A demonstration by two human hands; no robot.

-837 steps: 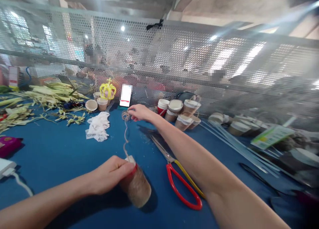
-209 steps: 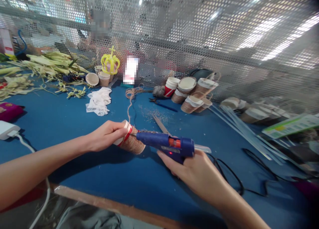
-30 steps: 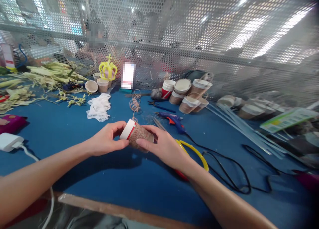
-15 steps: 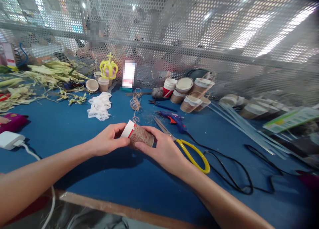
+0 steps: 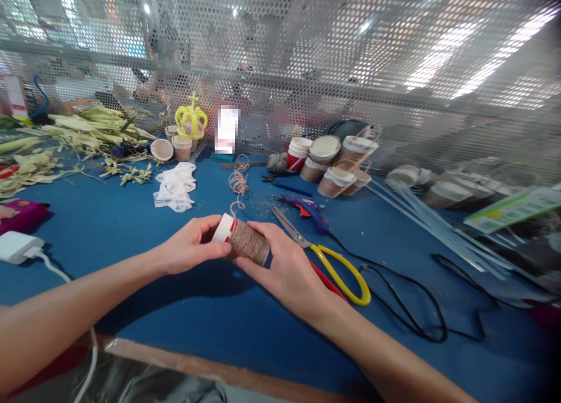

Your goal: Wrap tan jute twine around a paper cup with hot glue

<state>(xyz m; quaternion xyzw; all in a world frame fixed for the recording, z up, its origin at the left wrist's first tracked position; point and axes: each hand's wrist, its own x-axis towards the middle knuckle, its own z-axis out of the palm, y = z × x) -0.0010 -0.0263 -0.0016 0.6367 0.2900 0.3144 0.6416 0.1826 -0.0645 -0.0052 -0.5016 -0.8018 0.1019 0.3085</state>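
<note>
Between my two hands a paper cup (image 5: 249, 243) lies tilted on its side above the table, most of it wrapped in brown twine, with a white and red band bare at its left end. My left hand (image 5: 193, 246) grips that bare end between thumb and fingers. Around the wrapped end, my right hand (image 5: 284, 263) closes with its thumb below and fingers behind. From the cup's upper side the loose twine (image 5: 239, 182) runs back into a small tangle on the table. Scissors (image 5: 324, 257) with yellow and red handles lie just beside my right hand.
A blue glue gun (image 5: 307, 210) with a black cord lies right of the cup. Several wrapped cups (image 5: 337, 181) stand behind it, near clear glue sticks (image 5: 429, 225). White tissue (image 5: 175, 187), corn husks (image 5: 92, 128) and a yellow crown (image 5: 191, 120) are at left. A perforated metal screen (image 5: 272, 58) closes the back.
The cup has turned slightly in my hands, and more of its twine wrapping shows. My right hand has shifted a little, uncovering the scissors' red handle.
</note>
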